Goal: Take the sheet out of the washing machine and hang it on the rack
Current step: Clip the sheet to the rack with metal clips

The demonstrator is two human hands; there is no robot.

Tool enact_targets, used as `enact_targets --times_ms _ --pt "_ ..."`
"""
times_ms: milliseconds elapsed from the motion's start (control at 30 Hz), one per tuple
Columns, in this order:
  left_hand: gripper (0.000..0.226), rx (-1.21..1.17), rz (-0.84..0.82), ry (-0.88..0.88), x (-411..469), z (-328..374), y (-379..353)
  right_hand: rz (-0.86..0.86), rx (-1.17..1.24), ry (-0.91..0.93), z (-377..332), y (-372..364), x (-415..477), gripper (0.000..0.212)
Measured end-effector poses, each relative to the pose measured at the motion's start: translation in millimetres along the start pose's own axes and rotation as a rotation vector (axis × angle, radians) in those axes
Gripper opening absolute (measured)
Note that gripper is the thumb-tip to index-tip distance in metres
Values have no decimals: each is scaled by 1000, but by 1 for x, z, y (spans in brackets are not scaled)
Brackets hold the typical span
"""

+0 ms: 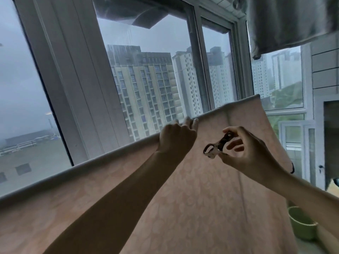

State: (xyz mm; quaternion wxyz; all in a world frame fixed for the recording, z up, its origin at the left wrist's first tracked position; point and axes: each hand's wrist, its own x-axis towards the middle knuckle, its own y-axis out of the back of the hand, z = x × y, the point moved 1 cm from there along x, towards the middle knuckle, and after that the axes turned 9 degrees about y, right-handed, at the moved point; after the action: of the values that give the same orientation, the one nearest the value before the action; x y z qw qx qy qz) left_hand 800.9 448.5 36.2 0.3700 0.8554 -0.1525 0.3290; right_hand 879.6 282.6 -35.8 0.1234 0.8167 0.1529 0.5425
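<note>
Left hand (176, 138) grips sheet (183, 208), fingertips hidden; right hand (251, 153) pinches clip (217, 145).

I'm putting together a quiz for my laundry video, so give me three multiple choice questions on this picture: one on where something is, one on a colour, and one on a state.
1. Where is the left hand?
A. At the top edge of the sheet
B. On the window glass
C. Down at the person's side

2. What colour is the sheet?
A. Dark blue
B. Pale pink
C. Bright green

3. What state is the clip in?
A. Fastened on the sheet
B. Lying on the floor
C. Pinched in the right hand, not yet fastened

Answers: 1 A, its fingers reach over the top edge; 2 B, the whole cloth is pink; 3 C, the fingers hold it in front of the sheet.
</note>
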Motion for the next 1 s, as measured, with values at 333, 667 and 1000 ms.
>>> enact_targets --times_ms 333,667,1000 --pt "59 46 -17 -15 37 37 -19 26 -39 -5 35 29 0 66" --pt "63 77 -33 50 81 74 -36 -10 -5 64 92 73 20 61" --pt "54 1 -41 96 122 98 -57 -74 9 136 165 114 44 57"
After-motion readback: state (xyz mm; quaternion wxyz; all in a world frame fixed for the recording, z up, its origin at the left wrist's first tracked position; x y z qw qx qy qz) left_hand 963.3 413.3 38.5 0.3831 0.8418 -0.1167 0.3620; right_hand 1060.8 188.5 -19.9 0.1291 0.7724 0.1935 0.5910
